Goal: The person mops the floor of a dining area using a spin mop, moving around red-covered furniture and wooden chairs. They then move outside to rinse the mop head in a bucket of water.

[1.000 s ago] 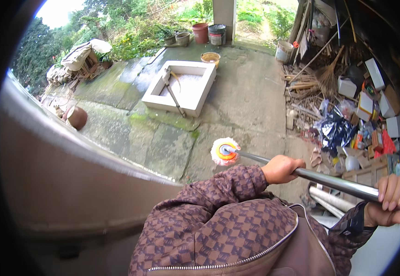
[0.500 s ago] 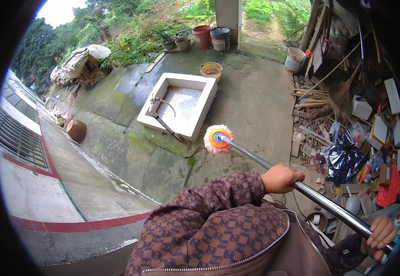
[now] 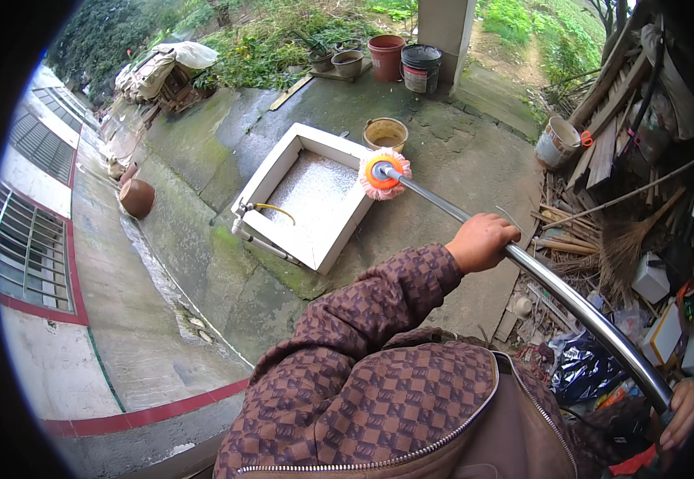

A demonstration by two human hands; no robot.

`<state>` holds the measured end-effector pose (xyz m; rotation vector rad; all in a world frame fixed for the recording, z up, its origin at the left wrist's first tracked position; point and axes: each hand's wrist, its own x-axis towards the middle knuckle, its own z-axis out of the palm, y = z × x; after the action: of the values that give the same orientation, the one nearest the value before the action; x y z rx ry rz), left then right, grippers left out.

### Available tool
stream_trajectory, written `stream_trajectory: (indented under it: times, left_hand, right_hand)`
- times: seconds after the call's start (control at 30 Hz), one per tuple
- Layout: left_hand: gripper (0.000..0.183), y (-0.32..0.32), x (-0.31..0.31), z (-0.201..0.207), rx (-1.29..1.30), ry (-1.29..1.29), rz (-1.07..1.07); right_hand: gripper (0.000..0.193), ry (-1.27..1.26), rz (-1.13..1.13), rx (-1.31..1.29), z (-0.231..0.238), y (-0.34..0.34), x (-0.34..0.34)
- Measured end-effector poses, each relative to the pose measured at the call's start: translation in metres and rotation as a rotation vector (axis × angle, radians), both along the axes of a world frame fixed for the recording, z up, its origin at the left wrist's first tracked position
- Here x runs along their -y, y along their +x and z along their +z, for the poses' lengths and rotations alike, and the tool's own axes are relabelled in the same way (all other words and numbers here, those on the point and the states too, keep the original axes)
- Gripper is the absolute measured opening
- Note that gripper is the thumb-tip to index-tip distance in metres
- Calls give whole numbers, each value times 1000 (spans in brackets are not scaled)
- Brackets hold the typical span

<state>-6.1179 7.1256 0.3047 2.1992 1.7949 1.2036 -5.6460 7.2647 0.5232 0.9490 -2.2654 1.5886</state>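
The mop head has moved up over the white trough; the right hand slid lower.

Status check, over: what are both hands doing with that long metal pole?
Left hand gripping long silver metal pole mid-shaft. Right hand at its near end. Orange-and-pink mop head hangs above white rectangular basin. Nothing blocking it.
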Motion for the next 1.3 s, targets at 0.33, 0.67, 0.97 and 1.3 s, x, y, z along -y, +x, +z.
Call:
stream_trajectory:
  times: [0.33,0.67,0.97,1.3]
  left_hand:
    - [16,-259,-171,-84,14,-94,418]
    - [15,-372,-257,-144,79,-347,547]
    - [15,-399,-351,-176,173,-365,564]
    - [17,-433,-411,-202,202,-365,534]
  right_hand:
    - [23,-1,-632,67,-54,-375,-61]
    - [19,-227,-624,164,-119,-588,-185]
    - [19,-141,-532,218,-122,-635,-322]
    - [18,-161,-406,251,-129,-673,-410]
